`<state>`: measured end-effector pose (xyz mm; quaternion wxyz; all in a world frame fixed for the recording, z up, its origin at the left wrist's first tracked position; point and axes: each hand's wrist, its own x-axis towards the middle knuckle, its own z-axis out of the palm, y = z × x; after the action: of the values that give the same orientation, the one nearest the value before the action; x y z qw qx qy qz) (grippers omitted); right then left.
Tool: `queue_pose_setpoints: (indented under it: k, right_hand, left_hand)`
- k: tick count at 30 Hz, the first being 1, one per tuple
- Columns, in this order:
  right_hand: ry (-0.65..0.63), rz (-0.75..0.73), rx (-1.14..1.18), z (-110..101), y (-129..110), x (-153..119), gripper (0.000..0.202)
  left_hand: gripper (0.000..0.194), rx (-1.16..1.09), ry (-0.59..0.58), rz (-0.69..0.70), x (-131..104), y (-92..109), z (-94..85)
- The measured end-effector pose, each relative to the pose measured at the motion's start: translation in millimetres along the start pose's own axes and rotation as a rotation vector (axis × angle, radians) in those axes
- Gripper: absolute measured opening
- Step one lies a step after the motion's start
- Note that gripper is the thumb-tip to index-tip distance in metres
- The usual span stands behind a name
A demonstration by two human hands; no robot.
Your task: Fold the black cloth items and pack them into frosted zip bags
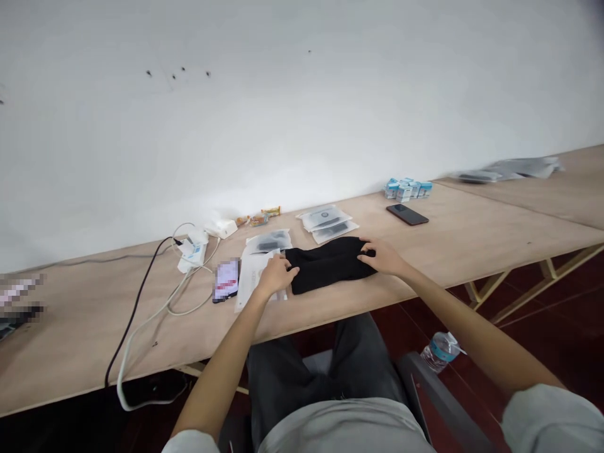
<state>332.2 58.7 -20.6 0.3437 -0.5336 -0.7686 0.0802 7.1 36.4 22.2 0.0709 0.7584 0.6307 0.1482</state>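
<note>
Head view shows the black cloth (325,267) lying lengthwise between left hand (275,275) and right hand (385,256), each touching one end with curled fingers, though whether they grip I cannot tell.

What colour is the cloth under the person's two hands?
The cloth looks plain black; it shows in the head view.

Before you stretches a long wooden table (472,245). Near its middle you have a black cloth (325,270), with pale plastic packets (328,220) behind it. To your left lie a lit phone (226,280), a white cable (163,308) and a black cable (138,308); to your right, a dark phone (408,214), small blue-and-white boxes (406,189) and, farther off, grayish bags (512,170).
</note>
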Motion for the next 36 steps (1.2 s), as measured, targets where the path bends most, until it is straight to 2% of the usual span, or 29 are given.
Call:
queue_pose_setpoints:
  k: [4, 9, 12, 14, 15, 17, 19, 21, 24, 30, 33, 36]
  right_hand:
    - [-0.021, 0.073, -0.180, 19.2, -0.2, 7.7, 0.007]
    - [-0.010, 0.112, -0.242, 32.0, -2.7, 2.5, 0.006]
    - [0.061, 0.011, -0.209, 30.5, -7.2, -7.2, 0.020]
    - [0.035, -0.107, -0.186, 25.8, -9.3, -16.0, 0.025]
    - [-0.006, -0.160, -0.180, 22.7, -9.4, -20.5, 0.031]
    - [-0.119, -0.216, -0.183, 16.0, -6.9, -28.3, 0.043]
    - [-0.211, -0.202, -0.198, 9.8, -1.3, -32.7, 0.048]
    - [-0.249, -0.178, -0.217, 5.5, 5.6, -33.1, 0.043]
    - [-0.227, -0.201, -0.250, 4.3, 14.0, -29.2, 0.034]
    - [-0.105, -0.230, -0.180, 12.5, 19.1, -25.2, 0.028]
    - [-0.126, -0.225, -0.124, 7.5, 17.1, -27.5, 0.023]
    - [-0.218, -0.227, -0.034, -7.4, 13.6, -29.1, 0.017]
  left_hand:
    - [0.028, 0.151, -0.040, -0.075, 6.1, 3.9, 10.2]
    - [0.030, 0.313, 0.013, -0.013, 3.8, 8.1, 25.1]
    - [0.028, 0.389, 0.148, 0.040, -3.6, 12.4, 29.4]
    - [0.029, 0.389, 0.207, 0.130, -11.5, 14.7, 28.1]
    - [0.030, 0.376, 0.188, 0.192, -16.1, 15.2, 26.5]
    - [0.036, 0.358, 0.069, 0.286, -25.2, 14.7, 22.8]
    - [0.041, 0.375, -0.059, 0.303, -33.0, 12.9, 19.7]
    - [0.037, 0.411, -0.118, 0.283, -38.2, 11.4, 18.5]
    - [0.031, 0.440, -0.115, 0.285, -40.5, 11.9, 20.9]
    - [0.032, 0.455, -0.017, 0.298, -38.6, 18.0, 25.4]
    - [0.033, 0.447, -0.058, 0.263, -40.4, 16.9, 16.6]
    - [0.028, 0.348, -0.172, 0.260, -39.9, 8.2, 1.8]
